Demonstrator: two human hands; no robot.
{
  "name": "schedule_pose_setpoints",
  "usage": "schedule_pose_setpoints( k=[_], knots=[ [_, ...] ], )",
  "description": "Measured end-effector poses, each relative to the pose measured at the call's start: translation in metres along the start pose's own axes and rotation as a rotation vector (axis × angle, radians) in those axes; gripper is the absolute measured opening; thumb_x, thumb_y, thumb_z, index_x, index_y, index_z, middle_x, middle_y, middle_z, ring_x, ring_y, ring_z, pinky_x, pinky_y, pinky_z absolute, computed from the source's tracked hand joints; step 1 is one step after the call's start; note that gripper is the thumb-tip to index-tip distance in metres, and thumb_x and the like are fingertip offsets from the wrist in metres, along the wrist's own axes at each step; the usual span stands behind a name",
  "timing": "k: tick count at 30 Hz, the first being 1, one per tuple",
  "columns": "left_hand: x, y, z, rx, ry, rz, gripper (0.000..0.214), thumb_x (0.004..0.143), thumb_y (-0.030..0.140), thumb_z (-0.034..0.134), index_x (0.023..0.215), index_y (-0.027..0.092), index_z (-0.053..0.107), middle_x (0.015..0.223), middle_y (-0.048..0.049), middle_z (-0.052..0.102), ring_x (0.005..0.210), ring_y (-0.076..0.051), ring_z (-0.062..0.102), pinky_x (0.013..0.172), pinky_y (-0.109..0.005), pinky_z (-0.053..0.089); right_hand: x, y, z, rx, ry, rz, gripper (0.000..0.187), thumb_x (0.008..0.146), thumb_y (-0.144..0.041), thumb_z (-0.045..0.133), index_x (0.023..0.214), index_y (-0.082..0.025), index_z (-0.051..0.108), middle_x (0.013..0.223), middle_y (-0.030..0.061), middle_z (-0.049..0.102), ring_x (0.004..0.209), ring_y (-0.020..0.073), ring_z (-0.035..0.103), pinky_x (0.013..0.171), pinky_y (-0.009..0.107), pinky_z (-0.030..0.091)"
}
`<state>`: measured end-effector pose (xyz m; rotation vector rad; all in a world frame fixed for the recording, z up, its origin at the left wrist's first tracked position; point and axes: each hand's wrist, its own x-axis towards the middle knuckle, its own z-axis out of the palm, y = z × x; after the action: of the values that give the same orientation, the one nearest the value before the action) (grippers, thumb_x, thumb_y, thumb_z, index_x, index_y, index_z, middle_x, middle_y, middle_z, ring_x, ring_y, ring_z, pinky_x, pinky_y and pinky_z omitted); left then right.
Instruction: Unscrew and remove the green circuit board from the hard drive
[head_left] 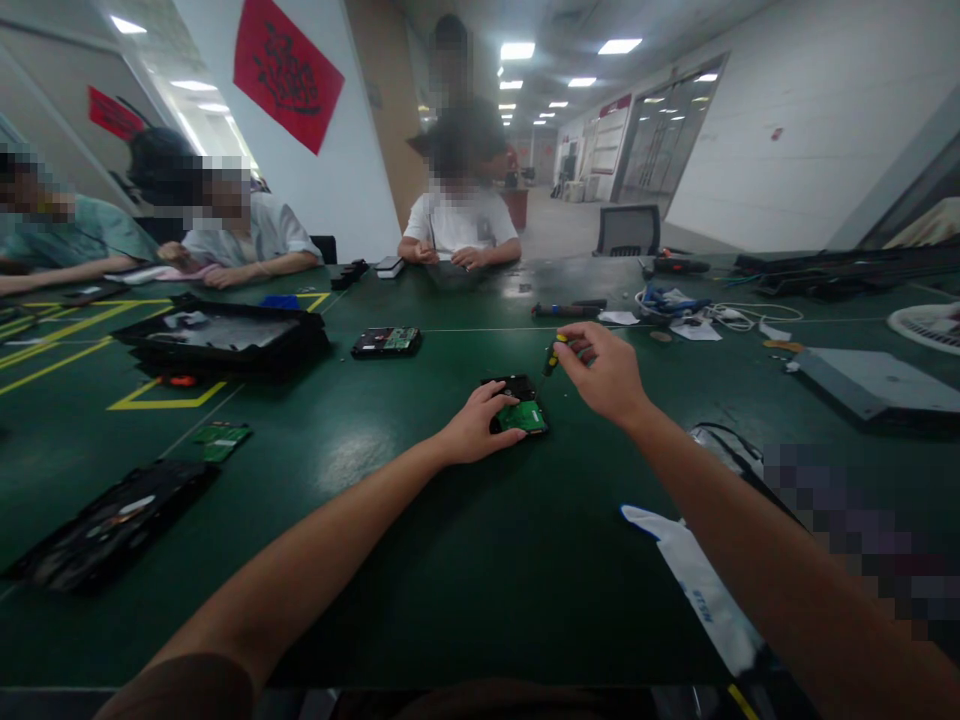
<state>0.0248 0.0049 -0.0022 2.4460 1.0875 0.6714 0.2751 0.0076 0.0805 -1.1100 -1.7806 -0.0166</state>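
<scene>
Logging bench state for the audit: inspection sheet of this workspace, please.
Surface: green table, yellow tape marks at left.
Job's things: hard drive, green board up; screwdriver, tip pointing down at it.
Clutter: second drive, black tray, loose green board, white bag, grey panel.
Grippers: left hand holds the hard drive's left edge; right hand pinches the screwdriver.
Cables: white cable and blue bundle at far right, apart from both hands.
Surroundings: seated people across the table, red banner on the wall, corridor behind.
</scene>
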Motion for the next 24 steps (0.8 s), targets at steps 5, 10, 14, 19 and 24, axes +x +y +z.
schedule_pose_setpoints(
  k=[5, 10, 14, 19, 24],
  knots=[
    [0.001, -0.003, -0.001, -0.006, -0.02, 0.004, 0.066, 0.088, 0.057, 0.071, 0.141, 0.021, 0.058, 0.164, -0.0169, 0.037, 0.156, -0.036, 0.028, 0.126, -0.057, 0.028, 0.004, 0.005, -0.003, 0.039, -0.03, 0.007, 0.023, 0.093, -0.037, 0.068, 0.111, -0.023, 0.071, 0.102, 0.0076, 0.072, 0.075, 0.0201, 0.068, 0.07, 0.038, 0.058],
    [0.005, -0.002, -0.001, -0.031, -0.027, -0.003, 0.065, 0.086, 0.056, 0.074, 0.14, 0.023, 0.059, 0.165, -0.0158, 0.037, 0.156, -0.035, 0.029, 0.125, -0.056, 0.029, -0.004, 0.015, 0.004, 0.056, 0.006, 0.031, 0.029, 0.094, -0.036, 0.065, 0.119, -0.022, 0.068, 0.112, 0.01, 0.071, 0.082, 0.0222, 0.07, 0.074, 0.041, 0.061],
    [0.01, -0.003, -0.001, -0.057, -0.055, 0.018, 0.066, 0.085, 0.056, 0.074, 0.141, 0.024, 0.059, 0.166, -0.0137, 0.036, 0.156, -0.034, 0.03, 0.126, -0.054, 0.03, -0.016, 0.023, 0.01, 0.149, 0.012, 0.057, 0.045, 0.092, -0.031, 0.066, 0.135, -0.024, 0.058, 0.115, 0.01, 0.072, 0.093, 0.0249, 0.073, 0.085, 0.046, 0.063],
    [0.013, -0.005, 0.002, -0.084, -0.038, 0.05, 0.066, 0.084, 0.055, 0.076, 0.14, 0.023, 0.06, 0.163, -0.0142, 0.039, 0.154, -0.032, 0.034, 0.126, -0.051, 0.031, -0.027, 0.031, 0.015, 0.182, 0.076, 0.087, 0.054, 0.091, -0.034, 0.069, 0.142, -0.024, 0.052, 0.122, 0.0128, 0.07, 0.089, 0.0247, 0.074, 0.081, 0.046, 0.064],
    [0.013, -0.005, 0.002, -0.118, -0.044, 0.007, 0.067, 0.081, 0.053, 0.08, 0.14, 0.026, 0.06, 0.163, -0.012, 0.038, 0.153, -0.032, 0.034, 0.126, -0.052, 0.031, -0.032, 0.033, 0.018, 0.153, 0.121, 0.061, 0.052, 0.092, -0.037, 0.069, 0.141, -0.025, 0.053, 0.124, 0.013, 0.07, 0.09, 0.0249, 0.073, 0.079, 0.046, 0.064]
  ],
)
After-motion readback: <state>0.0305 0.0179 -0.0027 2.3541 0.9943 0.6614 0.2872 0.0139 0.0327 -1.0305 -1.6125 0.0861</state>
